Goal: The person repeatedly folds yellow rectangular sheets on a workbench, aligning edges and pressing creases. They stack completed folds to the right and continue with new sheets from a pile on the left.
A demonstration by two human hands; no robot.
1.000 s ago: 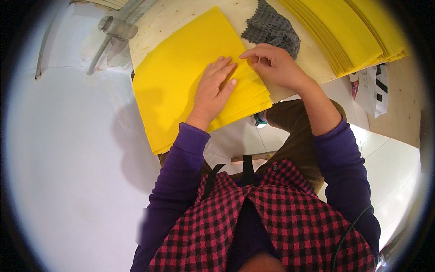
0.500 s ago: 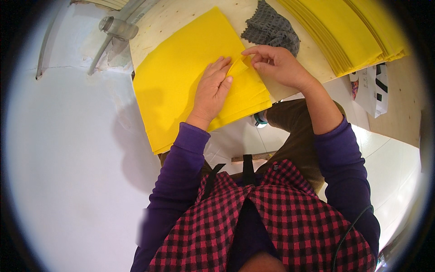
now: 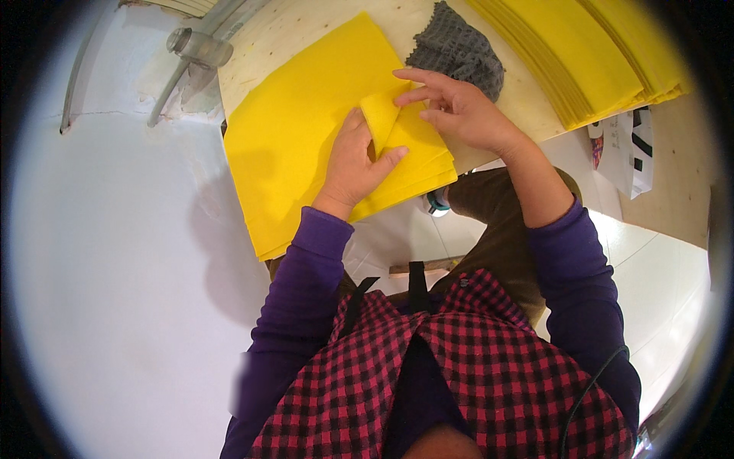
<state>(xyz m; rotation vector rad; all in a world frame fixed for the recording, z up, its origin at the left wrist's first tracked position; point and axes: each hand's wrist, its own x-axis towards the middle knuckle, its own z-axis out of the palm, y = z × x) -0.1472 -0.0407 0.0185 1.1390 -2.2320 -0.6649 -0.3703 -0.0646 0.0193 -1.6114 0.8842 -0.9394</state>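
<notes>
A stack of yellow cloth sheets [image 3: 287, 145] lies in front of me, its near corners reaching over the table's edge. One edge of the top sheet is turned up into a folded flap [image 3: 380, 116]. My left hand [image 3: 353, 164] rests on the stack, its fingers against the flap's left side and its thumb spread to the right. Across from it, my right hand [image 3: 468, 111] hovers over the stack's right edge with fingers apart, the fingertips at the flap's right side. Neither hand is closed round the cloth.
On the wooden table [image 3: 306, 34], a crumpled grey textured cloth [image 3: 459, 53] lies just beyond my right hand. Piles of folded yellow cloth [image 3: 569, 57] fill the far right. A white printed bag [image 3: 631, 153] is below them. A clear jar [image 3: 200, 47] is at the far left.
The cloth flap has been lifted higher and folded over to the left. My left fingers have shifted left and the thumb has spread; my right hand has moved slightly left with its fingers opened.
</notes>
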